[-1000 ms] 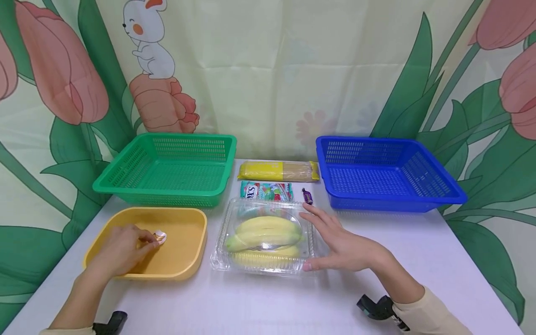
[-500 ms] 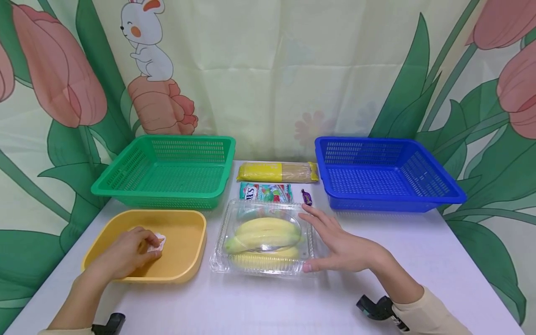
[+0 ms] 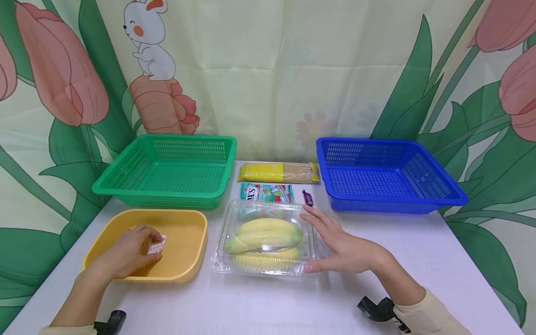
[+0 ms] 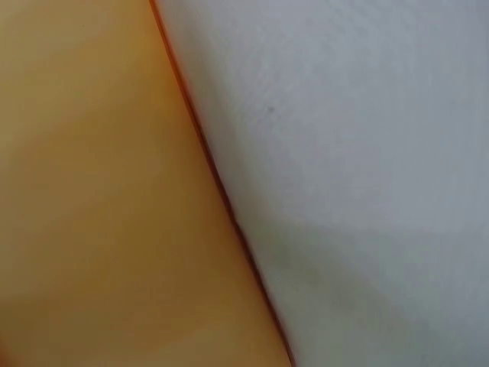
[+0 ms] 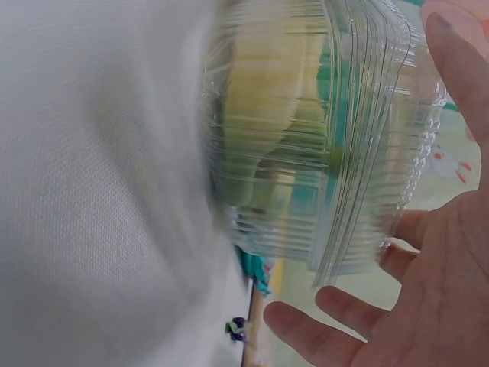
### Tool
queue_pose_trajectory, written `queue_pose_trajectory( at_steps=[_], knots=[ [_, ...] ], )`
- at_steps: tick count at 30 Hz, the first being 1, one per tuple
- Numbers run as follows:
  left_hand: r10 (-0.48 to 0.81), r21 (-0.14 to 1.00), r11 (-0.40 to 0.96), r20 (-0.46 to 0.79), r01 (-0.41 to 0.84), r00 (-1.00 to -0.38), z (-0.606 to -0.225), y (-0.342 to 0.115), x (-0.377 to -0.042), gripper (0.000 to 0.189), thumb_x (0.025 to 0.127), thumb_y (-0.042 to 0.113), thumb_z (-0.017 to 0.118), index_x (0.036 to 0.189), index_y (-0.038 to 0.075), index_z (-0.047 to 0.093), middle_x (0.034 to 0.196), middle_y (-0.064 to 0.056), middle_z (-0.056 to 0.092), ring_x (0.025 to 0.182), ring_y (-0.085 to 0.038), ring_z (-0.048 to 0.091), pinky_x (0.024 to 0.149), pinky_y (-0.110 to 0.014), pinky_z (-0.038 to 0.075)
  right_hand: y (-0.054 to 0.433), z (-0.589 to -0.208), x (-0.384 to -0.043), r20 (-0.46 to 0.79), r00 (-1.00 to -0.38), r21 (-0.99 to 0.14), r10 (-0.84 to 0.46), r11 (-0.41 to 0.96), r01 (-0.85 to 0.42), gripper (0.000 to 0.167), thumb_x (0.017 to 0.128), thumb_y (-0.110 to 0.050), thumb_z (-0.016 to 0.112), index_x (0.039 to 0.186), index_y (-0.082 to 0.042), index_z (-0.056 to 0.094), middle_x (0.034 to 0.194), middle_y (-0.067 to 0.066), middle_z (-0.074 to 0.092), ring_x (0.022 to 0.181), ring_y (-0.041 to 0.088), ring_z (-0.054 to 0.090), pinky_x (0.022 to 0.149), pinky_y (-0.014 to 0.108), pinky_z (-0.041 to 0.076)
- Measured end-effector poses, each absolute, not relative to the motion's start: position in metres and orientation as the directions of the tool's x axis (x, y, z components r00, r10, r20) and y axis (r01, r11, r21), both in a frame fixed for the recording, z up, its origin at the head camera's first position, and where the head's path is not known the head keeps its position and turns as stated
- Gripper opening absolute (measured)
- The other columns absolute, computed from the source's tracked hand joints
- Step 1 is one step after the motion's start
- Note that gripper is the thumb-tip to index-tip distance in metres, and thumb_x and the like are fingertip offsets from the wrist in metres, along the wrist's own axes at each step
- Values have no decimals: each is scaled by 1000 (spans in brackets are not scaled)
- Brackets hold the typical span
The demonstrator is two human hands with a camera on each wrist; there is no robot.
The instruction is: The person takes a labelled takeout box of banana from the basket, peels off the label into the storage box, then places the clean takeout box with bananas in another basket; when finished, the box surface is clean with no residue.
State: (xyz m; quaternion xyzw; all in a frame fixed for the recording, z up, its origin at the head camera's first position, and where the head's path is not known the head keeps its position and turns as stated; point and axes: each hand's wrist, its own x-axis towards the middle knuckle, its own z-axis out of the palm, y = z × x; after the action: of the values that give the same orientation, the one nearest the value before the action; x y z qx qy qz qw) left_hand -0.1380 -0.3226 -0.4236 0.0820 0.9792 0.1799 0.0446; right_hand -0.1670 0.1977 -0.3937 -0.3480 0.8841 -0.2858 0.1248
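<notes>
My left hand is inside the yellow tub, its thumb and fingers pinching a small white packet with faint print. Part of that packet is hidden behind the fingers. In the left wrist view only the tub's yellow wall and the white tabletop show. Fingers spread, my right hand rests at the right side of a clear lidded plastic box. Bananas lie inside this box. The right wrist view shows the ribbed box beside the thumb and extended fingers of my right hand.
Behind the tub stands a green basket; a blue basket is at the back right. Between them lie a yellow-and-tan long packet, a teal sweets bag and a small purple wrapped candy. A printed curtain hangs behind.
The white packet has turned in my left fingers, so a printed pinkish-white face now shows, and the fingers have shifted slightly. The right hand and the box have stayed still.
</notes>
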Motion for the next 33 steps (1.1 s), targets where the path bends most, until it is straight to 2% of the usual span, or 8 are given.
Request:
queue_pose_trajectory(
  at_steps=[5,12,21,33],
  knots=[
    [183,335,930,-75,148,-980,-422,-322,-137,51,83,38,86,116,5,65,118,-14,63,106,-37,53,96,-60,44,198,-395,-169,-10,-717,-589,-697,583,-559,106,87,-56,77,165,-23,14,172,4,-2,157,40,4,112,79,19],
    [198,316,934,-78,164,-977,-423,-325,-134,52,80,42,87,115,12,64,125,-21,59,111,-43,51,97,-63,42,196,-396,-170,-10,-711,-588,-703,579,-564,106,87,-56,77,165,-19,14,172,5,-2,157,41,3,111,79,19],
    [191,308,938,-87,156,-978,-419,-329,-136,58,79,49,86,120,15,62,133,-25,54,116,-47,48,100,-67,41,196,-395,-172,-13,-719,-580,-695,591,-560,105,87,-57,77,165,-26,13,172,4,-3,157,41,3,113,80,15],
    [206,344,925,-100,160,-974,-420,-337,-138,65,75,54,87,122,18,61,137,-30,48,120,-53,43,96,-69,42,195,-391,-171,-30,-720,-588,-693,595,-548,106,87,-56,76,165,-24,12,172,2,-3,157,39,2,114,79,11]
  ],
)
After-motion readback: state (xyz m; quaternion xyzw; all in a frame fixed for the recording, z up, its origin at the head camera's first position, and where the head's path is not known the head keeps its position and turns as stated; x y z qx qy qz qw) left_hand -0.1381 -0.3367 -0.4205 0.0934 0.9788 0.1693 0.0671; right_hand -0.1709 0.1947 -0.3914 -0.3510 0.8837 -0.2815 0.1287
